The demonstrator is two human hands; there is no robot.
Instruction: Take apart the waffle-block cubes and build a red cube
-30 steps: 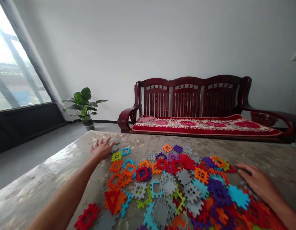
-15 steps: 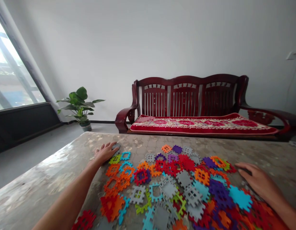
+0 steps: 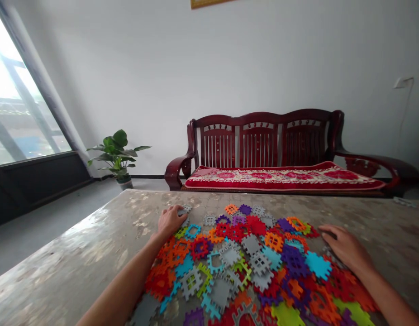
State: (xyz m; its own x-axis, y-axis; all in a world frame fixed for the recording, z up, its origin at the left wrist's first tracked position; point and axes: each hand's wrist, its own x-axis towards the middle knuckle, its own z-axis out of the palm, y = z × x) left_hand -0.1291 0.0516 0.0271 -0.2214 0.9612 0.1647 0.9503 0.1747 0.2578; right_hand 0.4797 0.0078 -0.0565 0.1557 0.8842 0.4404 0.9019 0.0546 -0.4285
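Several gray pieces point(image 3: 187, 208), shifted toward the pile point(image 3: 252, 244), lie at the left hand point(image 3: 171, 220), hold indeterminate; the half-open, empty right hand point(image 3: 345, 246) borders its opposite side.

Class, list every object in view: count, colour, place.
Toothed plastic-looking pieces: many, red, orange, purple, blue, green and grey, on table
Patterned table: one, brownish, foreground
Slatted wooden bench: one, maroon, behind table
Floral cloth seat cover: one, red/cream, on bench
Leafy potted plant: one, green, left floor
Glass window: one, pale, far left
Small wall fitting: one, white, right
Frame edge: one, gold, top
Unclear object: one, grey, far right
Left hand: one, bare, pile's back left
Right hand: one, bare, pile's right edge
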